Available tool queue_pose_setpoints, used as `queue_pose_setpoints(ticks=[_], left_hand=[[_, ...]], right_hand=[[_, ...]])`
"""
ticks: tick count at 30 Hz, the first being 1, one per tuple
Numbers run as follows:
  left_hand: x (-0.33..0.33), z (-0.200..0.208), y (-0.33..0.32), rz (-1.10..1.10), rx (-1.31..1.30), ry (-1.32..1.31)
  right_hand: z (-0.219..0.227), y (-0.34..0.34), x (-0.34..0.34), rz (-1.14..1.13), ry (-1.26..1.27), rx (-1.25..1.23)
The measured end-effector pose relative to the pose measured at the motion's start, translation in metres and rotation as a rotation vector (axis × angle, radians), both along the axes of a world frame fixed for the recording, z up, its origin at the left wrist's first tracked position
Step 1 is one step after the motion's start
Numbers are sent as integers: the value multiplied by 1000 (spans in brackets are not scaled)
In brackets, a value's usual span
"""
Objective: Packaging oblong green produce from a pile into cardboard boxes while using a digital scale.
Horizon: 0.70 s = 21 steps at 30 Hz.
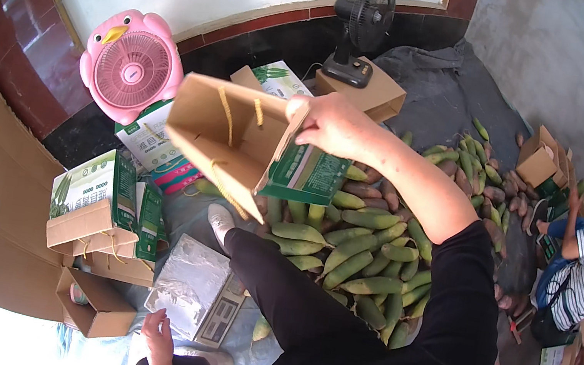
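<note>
from nearby, i see the right grip pinching an open carton by its rim, in midair, perhaps tilted for looking inside; the left grip, loosely spread, is by the scale, seemingly kept within reach.

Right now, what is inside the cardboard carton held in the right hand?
Inside the cardboard carton, bare brown walls and yellow rope handles show, but no vegetables. The right hand covers part of its rim; the green side's inner face is hidden, as is anything against it.

The black top, black trousers, white shoes show.
</note>
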<state>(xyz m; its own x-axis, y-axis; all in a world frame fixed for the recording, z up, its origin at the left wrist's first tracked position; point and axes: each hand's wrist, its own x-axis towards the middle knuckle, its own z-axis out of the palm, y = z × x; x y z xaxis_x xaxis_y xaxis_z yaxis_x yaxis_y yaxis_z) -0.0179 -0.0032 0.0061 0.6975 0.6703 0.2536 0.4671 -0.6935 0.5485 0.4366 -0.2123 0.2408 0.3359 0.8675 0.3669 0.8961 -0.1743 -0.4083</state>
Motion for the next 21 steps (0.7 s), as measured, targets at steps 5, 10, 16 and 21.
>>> queue_pose_setpoints(ticks=[5, 10, 16, 21], left_hand=[[-4, 23, -10, 175, 70, -67], [-5, 75, -22, 236, 668, -31], [-25, 94, -31, 171, 443, -66], [-36, 87, -24, -21, 358, 111]], right_hand=[[22, -5, -44, 187, -7, -18], [30, 14, -81, 571, -243, 202], [7, 67, -110, 855, -65, 150], [-37, 109, -113, 915, 164, 217]])
